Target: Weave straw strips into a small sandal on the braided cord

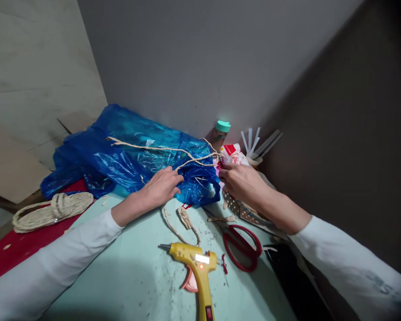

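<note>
My left hand [162, 187] rests on a crumpled blue plastic bag [127, 156], fingers curled and pinching a straw-coloured cord [160, 149] that runs across the bag. My right hand [242, 180] is closed on the far end of the same cord beside a red and white packet [232, 154]. A short braided piece [185, 217] with a loose tail lies on the pale green tabletop [137, 272] below the hands.
A yellow glue gun [197, 267] and red-handled scissors [242, 247] lie near the front. A coiled cord bundle [51, 210] sits on a red cloth at left. A bottle with a teal cap [220, 131], glue sticks [257, 142] and a perforated basket [245, 211] stand at the right wall.
</note>
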`<state>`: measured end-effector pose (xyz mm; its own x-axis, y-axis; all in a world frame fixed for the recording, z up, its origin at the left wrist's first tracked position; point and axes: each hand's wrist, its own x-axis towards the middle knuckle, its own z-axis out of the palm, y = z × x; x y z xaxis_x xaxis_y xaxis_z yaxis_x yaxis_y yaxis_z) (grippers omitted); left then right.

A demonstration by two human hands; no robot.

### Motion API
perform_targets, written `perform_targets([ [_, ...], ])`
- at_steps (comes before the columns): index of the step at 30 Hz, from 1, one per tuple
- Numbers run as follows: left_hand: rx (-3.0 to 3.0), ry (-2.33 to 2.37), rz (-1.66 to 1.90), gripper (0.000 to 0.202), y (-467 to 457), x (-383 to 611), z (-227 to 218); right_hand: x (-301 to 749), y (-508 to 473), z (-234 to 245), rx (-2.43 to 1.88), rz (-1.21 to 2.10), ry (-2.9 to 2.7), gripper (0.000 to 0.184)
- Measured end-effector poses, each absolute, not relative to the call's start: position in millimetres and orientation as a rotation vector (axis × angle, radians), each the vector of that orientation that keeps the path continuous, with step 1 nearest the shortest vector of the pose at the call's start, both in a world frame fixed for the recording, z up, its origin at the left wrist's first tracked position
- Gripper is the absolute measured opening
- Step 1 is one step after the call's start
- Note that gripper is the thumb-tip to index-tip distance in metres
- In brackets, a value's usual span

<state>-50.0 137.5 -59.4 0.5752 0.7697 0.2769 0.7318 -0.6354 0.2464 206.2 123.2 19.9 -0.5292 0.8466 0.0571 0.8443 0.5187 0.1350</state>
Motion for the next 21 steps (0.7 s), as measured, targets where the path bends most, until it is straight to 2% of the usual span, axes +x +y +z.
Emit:
perform_targets([
  [3,2.61,1.323,0.664,0.023,139.0,-49.5,-61.9,205.5,128.5,20.6,1.548,0.235,2.738,0.023],
  [12,2.182,1.45,1.157,0.009,140.1,-41.6,-30.6,167.7,111.0,-24.9,1.273,0.143,2.978,0.038],
  [17,2.007,1.374,1.327,0.007,136.6,-40.2,-25.0,143.1,109.7,-35.6,1.226,0.255,3.007,0.05],
  [21,1.922,1.291,1.409,0.009,133.7,-37.2,-20.9,132.5,123.5,-43.1,1.392,0.397,2.886,0.043],
])
